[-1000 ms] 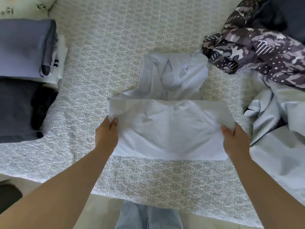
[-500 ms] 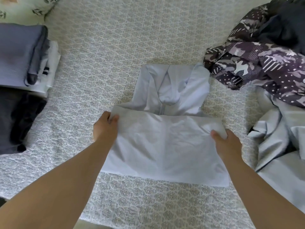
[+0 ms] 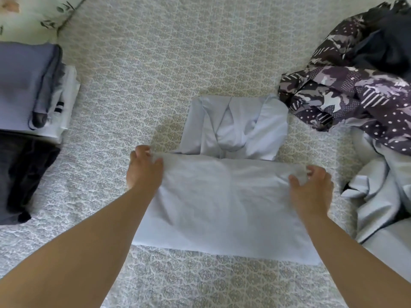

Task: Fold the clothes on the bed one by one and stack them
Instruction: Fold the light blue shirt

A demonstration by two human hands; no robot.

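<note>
A pale blue shirt (image 3: 224, 203) lies in the middle of the bed (image 3: 155, 70), collar end farthest from me, its lower half doubled up over the body. My left hand (image 3: 144, 172) pinches the folded flap's far left corner. At the far right corner my right hand (image 3: 311, 187) grips the flap with curled fingers. Two stacks of folded clothes sit at the left edge: a blue-grey one over white pieces (image 3: 29, 85) and a dark one (image 3: 20, 174) nearer to me.
A heap of unfolded clothes fills the right side: a purple patterned garment (image 3: 355, 92), a dark one (image 3: 391, 47) behind it, and pale blue fabric (image 3: 382, 196) nearer to me. A floral pillow (image 3: 33, 14) lies at the far left corner.
Both hands have carried the shirt's lower edge away from me, up toward the collar, and lowered it onto the body. The view has shifted closer over the bed.
</note>
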